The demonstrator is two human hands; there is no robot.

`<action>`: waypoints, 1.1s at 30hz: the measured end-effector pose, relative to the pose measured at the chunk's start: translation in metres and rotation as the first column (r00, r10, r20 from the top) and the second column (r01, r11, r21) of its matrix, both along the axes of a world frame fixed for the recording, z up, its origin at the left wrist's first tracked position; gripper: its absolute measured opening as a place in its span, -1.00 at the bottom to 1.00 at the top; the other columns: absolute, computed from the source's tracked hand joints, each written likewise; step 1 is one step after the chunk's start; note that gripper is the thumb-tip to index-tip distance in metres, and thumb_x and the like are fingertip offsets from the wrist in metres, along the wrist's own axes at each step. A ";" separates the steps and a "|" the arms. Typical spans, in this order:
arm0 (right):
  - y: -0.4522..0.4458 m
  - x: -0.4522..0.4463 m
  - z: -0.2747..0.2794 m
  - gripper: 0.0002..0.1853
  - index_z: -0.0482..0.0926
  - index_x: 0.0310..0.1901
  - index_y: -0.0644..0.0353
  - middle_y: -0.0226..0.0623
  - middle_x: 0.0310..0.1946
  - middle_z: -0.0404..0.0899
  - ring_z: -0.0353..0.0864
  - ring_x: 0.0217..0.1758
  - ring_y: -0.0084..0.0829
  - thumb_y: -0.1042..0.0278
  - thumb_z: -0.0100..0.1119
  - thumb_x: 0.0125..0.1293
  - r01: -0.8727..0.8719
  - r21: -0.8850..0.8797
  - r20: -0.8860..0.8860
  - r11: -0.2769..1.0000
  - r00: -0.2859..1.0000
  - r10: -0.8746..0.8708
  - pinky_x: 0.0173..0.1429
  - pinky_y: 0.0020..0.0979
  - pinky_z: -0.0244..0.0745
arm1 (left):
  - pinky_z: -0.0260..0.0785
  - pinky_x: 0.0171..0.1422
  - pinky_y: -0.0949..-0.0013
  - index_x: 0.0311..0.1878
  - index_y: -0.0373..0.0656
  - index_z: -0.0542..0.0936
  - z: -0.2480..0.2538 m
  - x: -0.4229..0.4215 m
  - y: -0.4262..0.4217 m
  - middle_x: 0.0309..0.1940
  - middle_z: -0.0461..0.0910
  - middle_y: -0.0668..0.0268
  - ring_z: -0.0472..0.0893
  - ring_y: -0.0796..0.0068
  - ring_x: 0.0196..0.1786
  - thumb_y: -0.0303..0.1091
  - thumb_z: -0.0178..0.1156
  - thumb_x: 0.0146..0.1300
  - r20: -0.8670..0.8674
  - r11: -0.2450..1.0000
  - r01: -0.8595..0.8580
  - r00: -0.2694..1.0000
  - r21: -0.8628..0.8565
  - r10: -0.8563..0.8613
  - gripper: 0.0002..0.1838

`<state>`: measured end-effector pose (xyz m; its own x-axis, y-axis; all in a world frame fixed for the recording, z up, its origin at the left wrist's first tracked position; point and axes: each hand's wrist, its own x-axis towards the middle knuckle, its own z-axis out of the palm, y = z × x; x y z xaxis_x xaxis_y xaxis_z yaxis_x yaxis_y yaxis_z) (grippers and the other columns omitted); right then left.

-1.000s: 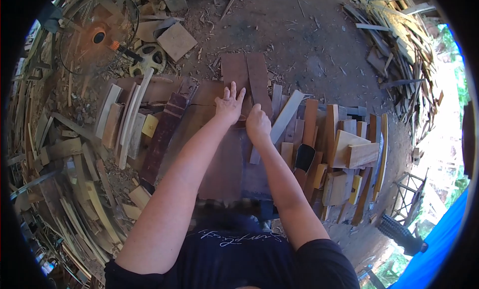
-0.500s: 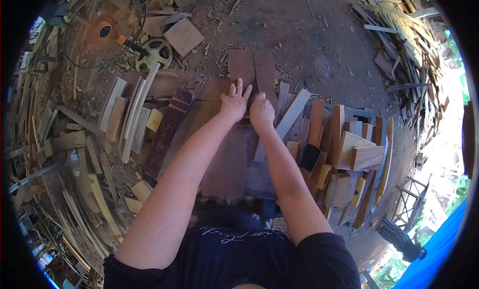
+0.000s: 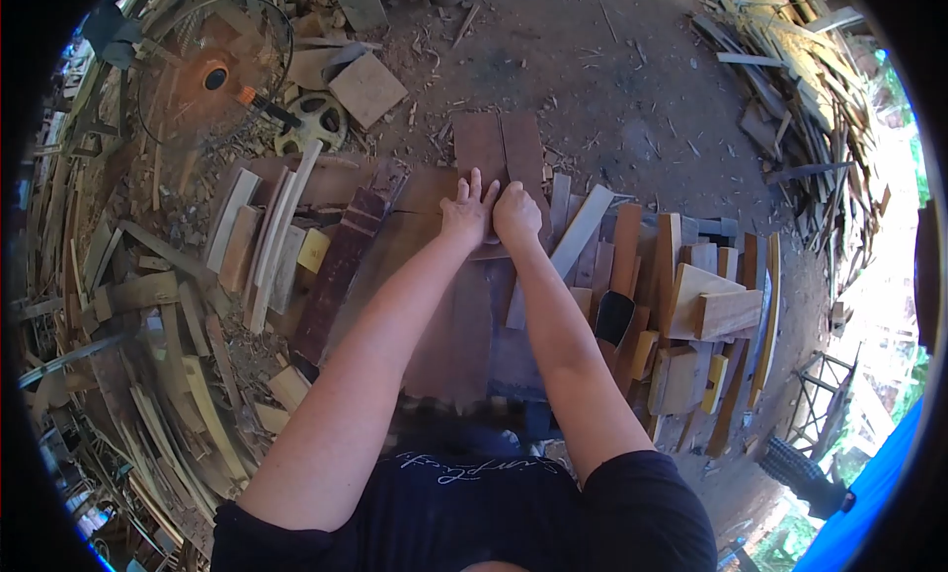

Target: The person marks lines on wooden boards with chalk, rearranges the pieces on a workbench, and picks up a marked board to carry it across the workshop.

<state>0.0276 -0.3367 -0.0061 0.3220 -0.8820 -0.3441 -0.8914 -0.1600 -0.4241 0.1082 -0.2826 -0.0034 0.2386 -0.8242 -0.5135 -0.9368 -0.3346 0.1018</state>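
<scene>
A reddish-brown board (image 3: pixel 478 140) lies lengthwise ahead of me, with a thin dark line running down it toward my hands. My left hand (image 3: pixel 468 215) presses flat on its near part, fingers spread and pointing away. Close beside it, my right hand (image 3: pixel 516 217) is closed in a fist over the board, along that line. Whatever the fist grips is hidden by the fingers. Under my forearms is a wide brown wooden work surface (image 3: pixel 449 325).
Several wood offcuts (image 3: pixel 681 305) crowd the right side, with a black curved object (image 3: pixel 614 317) among them. Strips and a dark red beam (image 3: pixel 341 261) lie to the left. A fan (image 3: pixel 215 76) stands at the far left. Scrap piles (image 3: pixel 780 88) line the far right.
The view has shifted slightly, so the scene sits lower. My right fist has moved a little farther away along the dark line. My left hand still presses on the board.
</scene>
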 end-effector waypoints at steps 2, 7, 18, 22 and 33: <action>0.009 -0.008 0.004 -0.82 0.40 -0.21 0.33 0.19 -0.28 0.61 0.64 -0.15 0.10 0.38 -0.09 0.31 -0.007 -0.003 0.012 1.000 1.000 0.007 -0.07 -0.04 0.55 | 0.29 0.22 -0.09 0.51 0.15 -0.09 0.003 0.000 0.001 0.53 -0.32 0.08 0.00 0.04 0.50 -0.24 0.20 0.18 -0.023 1.000 -0.006 1.000 0.030 0.007 -0.10; 0.032 -0.031 0.004 -0.77 0.43 -0.20 0.33 0.18 -0.27 0.61 0.64 -0.15 0.09 0.31 -0.12 0.34 -0.046 0.009 -0.074 0.999 0.996 0.047 -0.06 -0.04 0.55 | 0.30 0.15 -0.05 0.50 0.15 -0.01 -0.001 -0.001 0.008 0.52 -0.21 0.08 0.02 0.08 0.50 -0.05 0.31 0.09 -0.014 0.998 0.011 1.000 -0.054 -0.011 -0.04; 0.034 -0.031 0.008 -0.75 0.44 -0.20 0.32 0.17 -0.25 0.61 0.64 -0.15 0.11 0.28 -0.14 0.35 -0.048 0.018 -0.078 0.999 0.996 0.049 -0.08 -0.04 0.55 | 0.31 0.19 -0.09 0.51 0.14 -0.09 -0.004 -0.001 0.004 0.52 -0.26 0.05 0.04 0.04 0.50 -0.21 0.22 0.17 0.001 0.999 0.020 1.000 -0.037 -0.020 -0.09; 0.006 -0.004 -0.004 -0.80 0.43 -0.21 0.30 0.13 -0.26 0.62 0.64 -0.16 0.08 0.32 -0.07 0.31 0.003 -0.020 -0.003 1.000 1.000 -0.003 -0.08 -0.05 0.56 | 0.29 0.16 -0.07 0.49 0.11 0.01 0.001 -0.003 0.004 0.52 -0.20 0.07 0.03 0.07 0.50 -0.09 0.24 0.16 -0.014 0.999 -0.014 1.000 -0.036 0.013 -0.12; 0.017 -0.020 0.000 -0.82 0.44 -0.23 0.29 0.10 -0.30 0.63 0.65 -0.19 0.08 0.34 -0.04 0.28 -0.032 -0.078 0.013 0.996 0.999 0.033 -0.11 -0.05 0.56 | 0.29 0.22 -0.10 0.50 0.14 -0.05 0.008 -0.001 0.007 0.51 -0.24 0.04 0.02 0.01 0.49 -0.03 0.34 0.06 -0.058 1.000 -0.005 0.998 -0.022 0.003 0.01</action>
